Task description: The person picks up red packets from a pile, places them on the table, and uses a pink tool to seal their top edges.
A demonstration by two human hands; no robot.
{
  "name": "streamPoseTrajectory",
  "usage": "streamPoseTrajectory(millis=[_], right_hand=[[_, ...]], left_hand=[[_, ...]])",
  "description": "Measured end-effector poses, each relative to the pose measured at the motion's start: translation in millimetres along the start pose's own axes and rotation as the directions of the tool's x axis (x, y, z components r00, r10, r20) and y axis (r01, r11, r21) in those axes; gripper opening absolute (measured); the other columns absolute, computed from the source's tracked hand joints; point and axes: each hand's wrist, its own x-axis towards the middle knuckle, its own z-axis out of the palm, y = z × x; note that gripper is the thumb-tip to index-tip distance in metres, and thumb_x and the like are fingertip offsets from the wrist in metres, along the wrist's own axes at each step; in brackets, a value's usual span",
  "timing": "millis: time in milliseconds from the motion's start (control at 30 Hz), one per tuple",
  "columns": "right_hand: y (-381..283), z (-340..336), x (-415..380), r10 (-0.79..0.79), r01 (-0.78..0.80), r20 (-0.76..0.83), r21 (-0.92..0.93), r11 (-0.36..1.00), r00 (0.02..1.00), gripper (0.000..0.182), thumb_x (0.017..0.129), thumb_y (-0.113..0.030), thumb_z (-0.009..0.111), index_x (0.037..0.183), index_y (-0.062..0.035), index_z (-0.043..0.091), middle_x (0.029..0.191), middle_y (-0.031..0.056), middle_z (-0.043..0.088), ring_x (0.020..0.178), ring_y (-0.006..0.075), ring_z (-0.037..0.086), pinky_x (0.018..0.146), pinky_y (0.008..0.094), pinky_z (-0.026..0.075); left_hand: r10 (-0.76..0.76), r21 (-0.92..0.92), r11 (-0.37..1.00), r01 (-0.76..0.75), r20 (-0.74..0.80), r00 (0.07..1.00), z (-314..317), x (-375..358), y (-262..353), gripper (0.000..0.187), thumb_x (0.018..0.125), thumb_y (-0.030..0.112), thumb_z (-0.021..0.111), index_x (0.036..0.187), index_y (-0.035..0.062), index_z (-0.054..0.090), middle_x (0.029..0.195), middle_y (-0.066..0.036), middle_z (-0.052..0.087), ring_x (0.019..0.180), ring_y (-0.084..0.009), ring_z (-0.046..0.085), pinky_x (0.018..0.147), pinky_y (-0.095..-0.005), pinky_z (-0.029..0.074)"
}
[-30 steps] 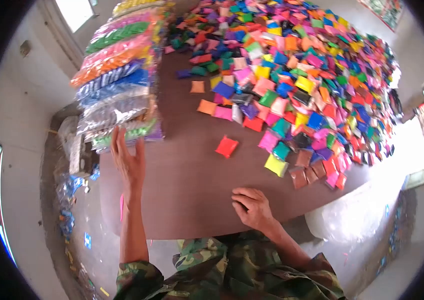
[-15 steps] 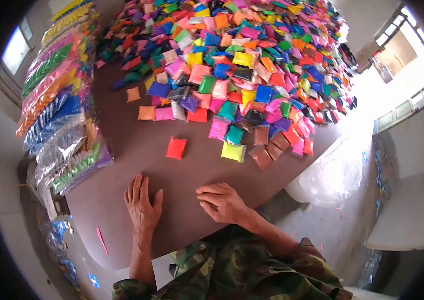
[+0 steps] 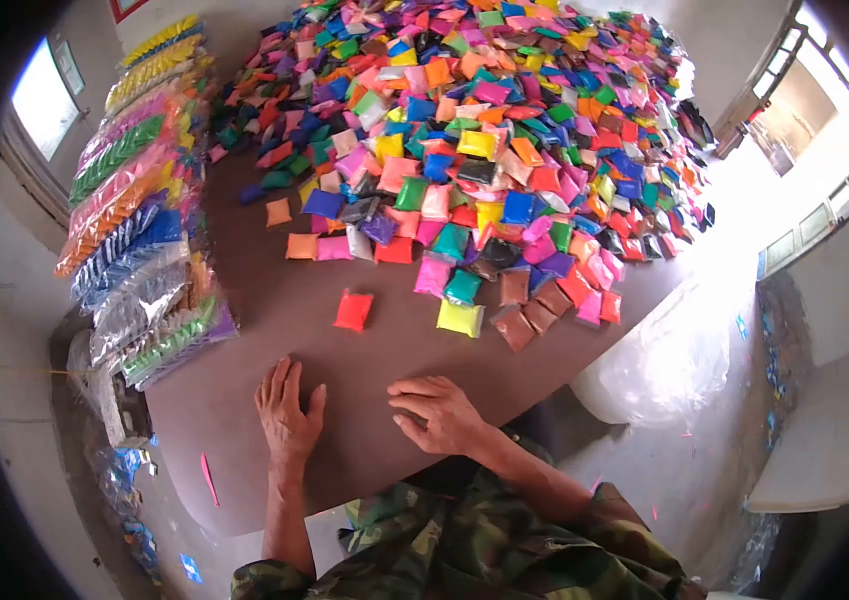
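Observation:
My left hand (image 3: 290, 410) lies palm down on the brown table (image 3: 355, 370), thumb apart from the fingers, with nothing in it. To its right, my right hand (image 3: 440, 415) rests on the tabletop with loosely bent fingers and a gap at the thumb; it holds nothing that I can see. Just beyond both hands lies a single red packet (image 3: 354, 311). A yellow packet (image 3: 461, 318) and several brown packets (image 3: 514, 328) sit at the near edge of a big heap of small colourful packets (image 3: 485, 145).
Stacked clear bags of coloured packets (image 3: 130, 225) line the table's left edge. A pink strip (image 3: 209, 478) lies near the front left corner. On the right, a large clear plastic bag (image 3: 660, 360) stands beside the table. Blue scraps (image 3: 191, 568) litter the floor.
The whole view has shifted slightly, with the scene sitting a little lower. Both hands stay at nearly the same place on the table, and the packets have not moved.

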Motion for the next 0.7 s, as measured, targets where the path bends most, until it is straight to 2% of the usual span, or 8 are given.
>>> streamPoseTrajectory(millis=[100, 233, 500, 633, 700], right_hand=[[3.0, -0.4, -2.9, -0.012, 0.011, 0.016, 0.044, 0.999, 1.000, 0.022, 0.093, -0.016, 0.078, 0.113, -0.0065, 0.076, 0.129, 0.0066, 0.071, 0.118, 0.0291, 0.070, 0.101, 0.0460, 0.054], [6.8, 0.7, -7.1, -0.014, 0.012, 0.028, 0.079, 0.997, 1.000, 0.023, 0.093, -0.015, 0.078, 0.114, -0.0061, 0.075, 0.129, 0.0067, 0.071, 0.119, 0.0291, 0.069, 0.103, 0.0461, 0.054], [5.0, -3.1, -7.1, 0.022, -0.025, 0.018, 0.153, 0.988, 1.000, 0.021, 0.092, -0.014, 0.078, 0.111, -0.0056, 0.073, 0.124, 0.0074, 0.071, 0.113, 0.0305, 0.069, 0.098, 0.0470, 0.053], [7.7, -4.0, -6.6, 0.013, -0.015, 0.019, 0.120, 0.993, 1.000, 0.024, 0.093, -0.016, 0.079, 0.115, -0.0072, 0.075, 0.127, 0.0054, 0.073, 0.114, 0.0280, 0.071, 0.098, 0.0447, 0.054], [7.8, -1.7, -8.6, 0.006, -0.005, -0.008, 0.136, 0.991, 1.000, 0.023, 0.092, -0.015, 0.080, 0.114, -0.0077, 0.076, 0.127, 0.0051, 0.073, 0.114, 0.0282, 0.071, 0.098, 0.0450, 0.055]], left_hand=[[0.004, 0.022, 1.000, -0.004, 0.002, 1.000, 1.5, -0.2, -1.3, 0.050, 0.096, 0.025, 0.080, 0.137, -0.0014, 0.070, 0.149, -0.019, 0.065, 0.141, -0.0394, 0.057, 0.118, -0.0541, 0.043], [-0.044, 0.037, 0.998, 0.041, 0.071, 0.997, -2.7, 0.8, 4.1, 0.050, 0.102, 0.028, 0.073, 0.142, -0.0016, 0.068, 0.153, -0.020, 0.063, 0.145, -0.0411, 0.055, 0.123, -0.0536, 0.039], [-0.014, 0.066, 0.998, 0.010, 0.071, 0.997, -1.1, 0.9, 1.9, 0.048, 0.103, 0.026, 0.072, 0.141, -0.0019, 0.068, 0.153, -0.021, 0.063, 0.146, -0.0407, 0.055, 0.124, -0.0530, 0.039], [-0.020, 0.075, 0.997, 0.015, 0.060, 0.998, 1.1, 0.3, 1.2, 0.048, 0.103, 0.027, 0.073, 0.141, -0.0015, 0.068, 0.153, -0.021, 0.063, 0.146, -0.0407, 0.055, 0.123, -0.0534, 0.040], [0.005, 0.063, 0.998, -0.007, 0.030, 1.000, 3.7, 0.0, 1.7, 0.047, 0.100, 0.024, 0.076, 0.138, -0.0011, 0.069, 0.151, -0.020, 0.065, 0.143, -0.0406, 0.057, 0.120, -0.0541, 0.042]])
